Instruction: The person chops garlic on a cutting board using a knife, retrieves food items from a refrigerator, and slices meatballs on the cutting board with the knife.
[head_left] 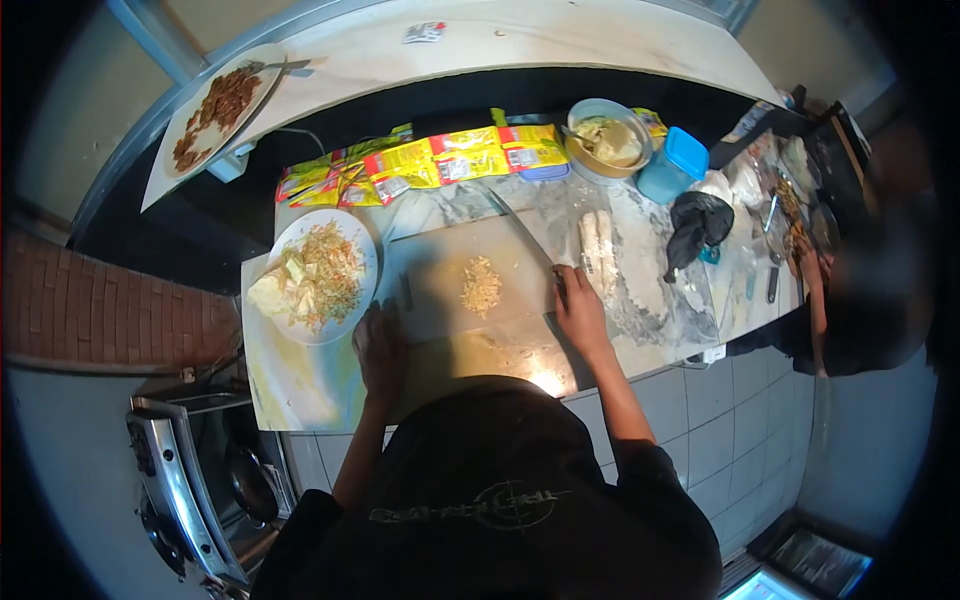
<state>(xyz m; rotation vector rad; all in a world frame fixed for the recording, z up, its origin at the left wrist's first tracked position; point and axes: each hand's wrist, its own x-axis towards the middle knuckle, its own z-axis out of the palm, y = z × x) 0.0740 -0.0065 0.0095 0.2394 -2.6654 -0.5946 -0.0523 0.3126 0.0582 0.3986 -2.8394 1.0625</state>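
My right hand (580,312) is closed round the handle of a knife (522,230), whose blade points away and to the left over the right side of the cutting board (425,255). A small heap of finely chopped pale pieces (482,286) lies mid-board. My left hand (380,345) rests in shadow at the board's left edge, fingers stretched forward with nothing visible in them. Just beyond it stands a white plate (351,322) of shredded vegetables (325,270), with larger pale leaves at its left.
Yellow sachets (440,160) line the back. To the right are a bowl (598,170), a blue-lidded container (680,165), wrapped white rolls (598,250) and a black bag (698,228). Another person's hand (812,265) works at far right. A plate of brown food (215,115) sits on the raised shelf.
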